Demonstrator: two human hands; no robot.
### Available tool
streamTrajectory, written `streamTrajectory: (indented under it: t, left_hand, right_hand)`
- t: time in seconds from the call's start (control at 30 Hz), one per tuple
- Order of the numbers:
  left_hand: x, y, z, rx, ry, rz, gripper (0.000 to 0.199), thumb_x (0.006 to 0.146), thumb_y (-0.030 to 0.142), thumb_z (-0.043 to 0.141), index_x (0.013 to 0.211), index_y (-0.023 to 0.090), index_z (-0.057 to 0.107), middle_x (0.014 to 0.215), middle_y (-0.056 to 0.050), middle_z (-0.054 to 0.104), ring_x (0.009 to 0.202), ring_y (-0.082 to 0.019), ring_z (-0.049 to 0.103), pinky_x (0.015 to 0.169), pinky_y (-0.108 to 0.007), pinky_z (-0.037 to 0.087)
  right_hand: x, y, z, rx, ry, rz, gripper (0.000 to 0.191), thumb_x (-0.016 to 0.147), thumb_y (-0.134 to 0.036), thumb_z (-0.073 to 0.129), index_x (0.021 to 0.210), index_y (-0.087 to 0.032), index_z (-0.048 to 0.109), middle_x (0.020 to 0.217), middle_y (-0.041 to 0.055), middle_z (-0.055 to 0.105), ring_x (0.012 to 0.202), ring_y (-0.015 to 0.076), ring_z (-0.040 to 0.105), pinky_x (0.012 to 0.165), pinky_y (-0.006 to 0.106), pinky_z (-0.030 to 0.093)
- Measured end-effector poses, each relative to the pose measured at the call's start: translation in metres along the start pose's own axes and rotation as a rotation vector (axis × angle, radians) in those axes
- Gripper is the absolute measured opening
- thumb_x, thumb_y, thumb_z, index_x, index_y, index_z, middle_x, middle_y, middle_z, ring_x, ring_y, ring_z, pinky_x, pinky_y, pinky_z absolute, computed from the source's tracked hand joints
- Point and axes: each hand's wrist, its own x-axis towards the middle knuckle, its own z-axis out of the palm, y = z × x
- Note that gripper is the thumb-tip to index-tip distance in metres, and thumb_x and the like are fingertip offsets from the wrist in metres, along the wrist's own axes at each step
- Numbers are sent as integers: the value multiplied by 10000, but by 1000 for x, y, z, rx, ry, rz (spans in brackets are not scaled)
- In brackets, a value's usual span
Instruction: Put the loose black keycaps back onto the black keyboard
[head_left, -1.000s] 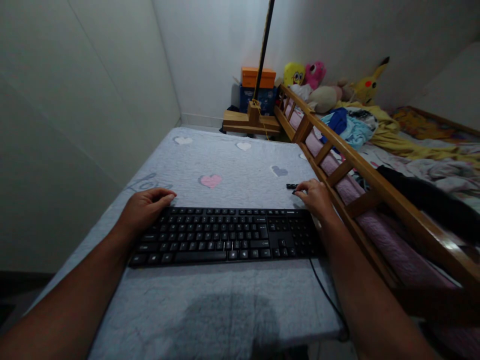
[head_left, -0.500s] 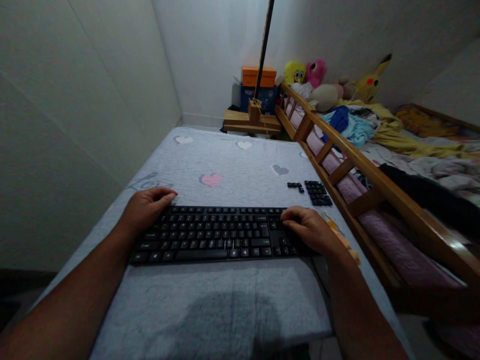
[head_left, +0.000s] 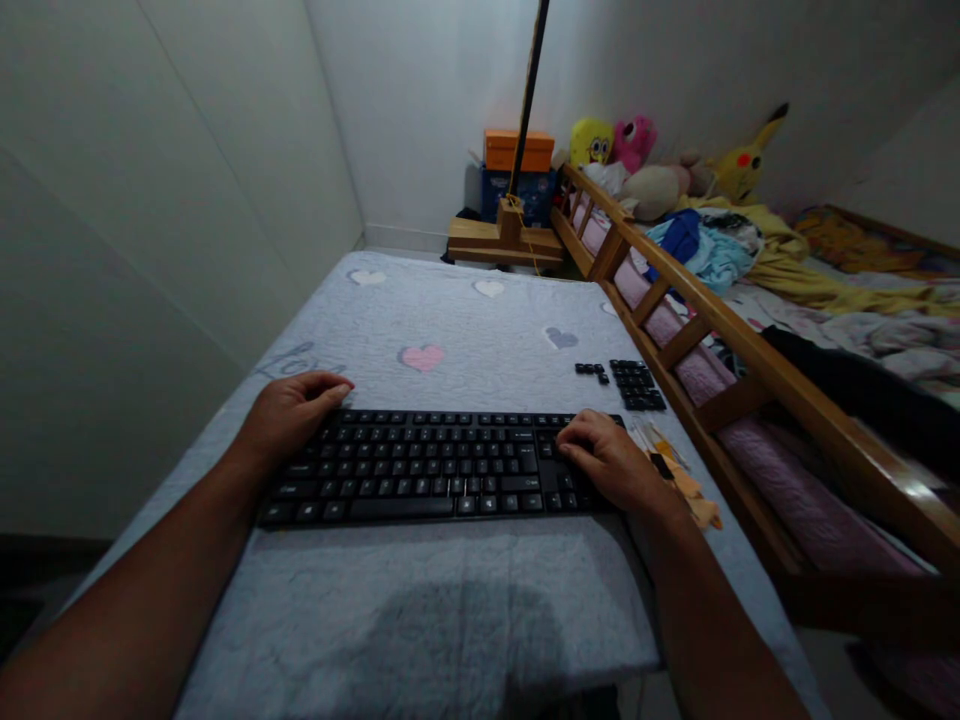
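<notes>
A black keyboard [head_left: 435, 465] lies crosswise on the cloth-covered table. My left hand [head_left: 296, 415] rests on its far left corner, fingers curled together with the thumb against them, closed about that end. Over the right part, by the small key group beside the letter block, my right hand [head_left: 604, 455] is closed, its thumb and fingertips pinched down at the keys. Whatever sits between those fingertips is too small to make out. The number-pad area is mostly hidden under this hand. Loose black keycaps [head_left: 636, 385] lie in rows beyond it, with a smaller group of keycaps [head_left: 590, 369] alongside.
An orange-yellow item [head_left: 694, 490] with thin pieces lies right of my right hand. A wooden bed rail [head_left: 697, 300] runs along the table's right side, with clothes and plush toys behind. A wooden stand [head_left: 506, 235] and an orange box [head_left: 519, 150] are beyond the far edge.
My right hand has shifted slightly left and up over the keys, uncovering more of the keyboard's far right corner and the orange-yellow item. My left hand stays in place.
</notes>
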Motion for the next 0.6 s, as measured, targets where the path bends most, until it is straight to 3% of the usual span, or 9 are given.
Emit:
streamTrajectory:
  t: [0.6]
  left_hand:
    - [-3,2,-1,7,-3,6,440,660,543,616,884,186,744,867,-37,761,850,-251,664,823,-341,488]
  right_hand:
    - [0,3,4,17,33,50,142,904,-209,535,798,-211,630,890,52,622,919,216,568,860,356,420]
